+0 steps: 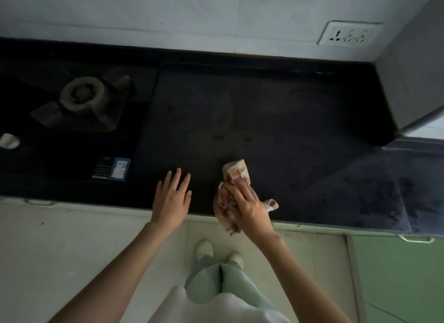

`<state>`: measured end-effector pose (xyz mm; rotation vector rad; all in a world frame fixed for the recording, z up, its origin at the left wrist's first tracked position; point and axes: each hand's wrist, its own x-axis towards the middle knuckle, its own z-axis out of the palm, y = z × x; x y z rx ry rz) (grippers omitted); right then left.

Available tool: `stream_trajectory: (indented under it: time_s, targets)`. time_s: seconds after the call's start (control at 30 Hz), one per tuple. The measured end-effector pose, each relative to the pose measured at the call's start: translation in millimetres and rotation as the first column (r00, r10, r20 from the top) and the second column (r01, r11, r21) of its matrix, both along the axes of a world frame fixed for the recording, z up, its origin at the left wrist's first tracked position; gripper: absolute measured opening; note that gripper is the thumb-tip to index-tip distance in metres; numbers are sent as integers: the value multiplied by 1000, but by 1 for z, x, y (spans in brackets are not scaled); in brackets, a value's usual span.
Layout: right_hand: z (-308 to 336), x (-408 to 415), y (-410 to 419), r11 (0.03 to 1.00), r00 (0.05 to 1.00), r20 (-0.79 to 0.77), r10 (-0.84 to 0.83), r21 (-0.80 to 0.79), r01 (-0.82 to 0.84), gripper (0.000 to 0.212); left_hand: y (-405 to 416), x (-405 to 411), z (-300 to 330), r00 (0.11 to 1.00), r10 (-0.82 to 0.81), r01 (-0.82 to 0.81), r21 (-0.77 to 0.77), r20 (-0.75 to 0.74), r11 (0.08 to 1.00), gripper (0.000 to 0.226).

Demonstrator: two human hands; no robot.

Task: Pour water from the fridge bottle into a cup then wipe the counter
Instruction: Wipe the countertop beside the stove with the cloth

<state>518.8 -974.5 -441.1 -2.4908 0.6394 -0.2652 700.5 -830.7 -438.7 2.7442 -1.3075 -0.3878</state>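
My right hand (249, 207) grips a crumpled pink and white cloth (234, 173) at the front edge of the dark counter (264, 120). The cloth bunches out above my fingers and hangs below my palm over the counter's edge. My left hand (171, 197) lies flat on the counter, fingers straight and spread, a little to the left of the cloth. No bottle and no cup are in view.
A gas hob with a burner (81, 94) takes up the counter's left part, with a dark and blue sticker (111, 168) near its front. A grey fridge side (413, 82) stands at the right. A wall socket (348, 34) sits above. Green cabinet doors (396, 274) lie below.
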Motion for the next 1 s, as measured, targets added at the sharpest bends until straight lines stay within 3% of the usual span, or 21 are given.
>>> stream_trajectory:
  time_s: [0.17,0.33,0.5,0.67,0.83,1.0]
  targets:
    - [-1,-24,-63,991,992,-1,-129,-45,128,49,23,15,-5,999,14,-14,12,36,1000,49]
    - [-2,65,-119,963,959,-90,-270,-12,270,49,22,23,-5,1000,17,-17,24,20,1000,50]
    - [0,143,-61,995,992,-80,-97,-3,97,50,24,22,-5,1000,11,-11,2,19,1000,49]
    - [1,102,12,995,995,-67,69,-61,-73,60,29,24,-9,1000,-4,4,-42,7,999,49]
    - [-1,41,-17,987,990,-15,-142,-75,141,48,30,24,-11,1000,-2,2,-69,-5,998,48]
    - [1,92,-106,953,950,-76,-302,-22,301,50,27,23,-9,1000,17,-17,-44,5,999,48]
